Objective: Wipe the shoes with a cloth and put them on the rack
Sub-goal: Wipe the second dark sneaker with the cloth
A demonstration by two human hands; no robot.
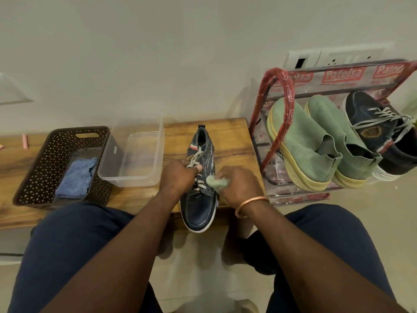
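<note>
Bunching cloth (217, 182) in right hand (239, 188), left hand (178, 177) round shoe (199, 210)

A navy lace-up shoe (199, 208) with a white sole is set upright on the wooden bench (230, 141), heel far, toe overhanging the near edge. A bunched pale green cloth (217, 182) is pressed against its right side. On the plastic-wrapped red rack (286, 91) at the right, two green slip-on shoes (302, 141) with yellow soles and a second navy shoe (372, 127), rightmost, are propped toes up.
</note>
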